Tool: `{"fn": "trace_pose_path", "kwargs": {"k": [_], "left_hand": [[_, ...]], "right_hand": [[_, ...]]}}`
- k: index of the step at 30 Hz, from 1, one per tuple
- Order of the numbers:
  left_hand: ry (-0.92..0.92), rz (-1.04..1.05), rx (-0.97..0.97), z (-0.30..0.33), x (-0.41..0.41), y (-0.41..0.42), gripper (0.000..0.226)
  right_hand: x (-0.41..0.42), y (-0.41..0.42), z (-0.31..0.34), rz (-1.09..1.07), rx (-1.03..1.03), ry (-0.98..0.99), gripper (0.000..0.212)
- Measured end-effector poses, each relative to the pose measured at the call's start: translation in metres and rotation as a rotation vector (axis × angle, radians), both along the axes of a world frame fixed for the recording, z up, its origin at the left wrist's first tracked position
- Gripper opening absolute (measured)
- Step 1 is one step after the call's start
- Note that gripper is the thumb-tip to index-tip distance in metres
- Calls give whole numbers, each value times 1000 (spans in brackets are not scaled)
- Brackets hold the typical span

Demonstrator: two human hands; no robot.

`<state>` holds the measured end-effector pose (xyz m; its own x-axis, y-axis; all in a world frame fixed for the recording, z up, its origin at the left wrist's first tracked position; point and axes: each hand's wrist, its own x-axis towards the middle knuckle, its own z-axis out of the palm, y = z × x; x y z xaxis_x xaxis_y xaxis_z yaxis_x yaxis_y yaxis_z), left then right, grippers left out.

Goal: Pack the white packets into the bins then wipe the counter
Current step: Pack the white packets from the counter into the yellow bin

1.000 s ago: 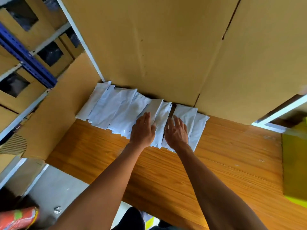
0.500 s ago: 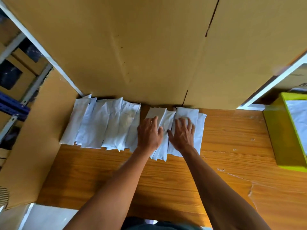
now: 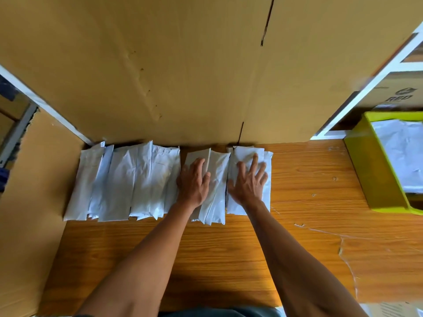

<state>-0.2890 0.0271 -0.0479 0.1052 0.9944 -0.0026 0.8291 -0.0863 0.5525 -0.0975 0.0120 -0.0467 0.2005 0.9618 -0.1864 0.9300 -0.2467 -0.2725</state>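
Note:
Several white packets [image 3: 128, 179] lie in an overlapping row on the wooden counter [image 3: 229, 255], against a cardboard wall. My left hand [image 3: 194, 181] rests flat on a middle group of packets [image 3: 217, 197]. My right hand [image 3: 249, 181] lies flat with spread fingers on the rightmost packets [image 3: 266, 195]. A narrow gap separates those two groups. A yellow-green bin [image 3: 375, 177] stands at the right edge with white packets [image 3: 402, 154] inside.
Large cardboard sheets [image 3: 171, 65] stand behind the counter, and another cardboard panel [image 3: 29, 202] closes off the left side. White shelf rails [image 3: 375, 81] and a printed box [image 3: 398, 94] sit at the upper right. Peeling film [image 3: 343, 243] marks the counter's right part.
My view has swung right, bringing the bin with packets into sight. My right hand has slid right with its packets, opening a gap from the left hand's group.

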Motion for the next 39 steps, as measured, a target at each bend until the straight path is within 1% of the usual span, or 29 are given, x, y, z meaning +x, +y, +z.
{"fn": "trace_pose_path", "kwargs": {"k": [2, 5, 7, 12, 16, 19, 23, 26, 30, 34, 39], "left_hand": [[15, 13, -5, -4, -2, 5, 63], [29, 44, -119, -3, 0, 10, 54], [35, 38, -123, 0, 2, 10, 52], [137, 32, -1, 7, 12, 11, 60], [203, -7, 88, 23, 32, 7, 59], [220, -54, 15, 23, 45, 3, 63], [226, -100, -124, 18, 53, -5, 71], [266, -109, -110, 21, 56, -4, 75], [299, -123, -75, 20, 59, -3, 73], [320, -133, -61, 18, 61, -1, 71], [368, -149, -50, 18, 62, -1, 73]], "right_hand": [[1, 3, -2, -11, 4, -24, 64], [0, 5, -6, -31, 13, -33, 62], [-1, 5, -8, -41, 42, -30, 59], [-1, 2, -5, -31, 83, -32, 63], [7, -6, 0, -29, 103, -57, 67], [14, -14, -1, -32, 106, -67, 72], [21, -21, -3, -22, 54, -68, 77], [24, -20, -4, -43, 31, -53, 79], [24, -9, -1, -38, 31, -51, 83], [22, -1, -8, -40, 39, -28, 77], [17, -5, -14, -38, 97, -67, 75]]}}
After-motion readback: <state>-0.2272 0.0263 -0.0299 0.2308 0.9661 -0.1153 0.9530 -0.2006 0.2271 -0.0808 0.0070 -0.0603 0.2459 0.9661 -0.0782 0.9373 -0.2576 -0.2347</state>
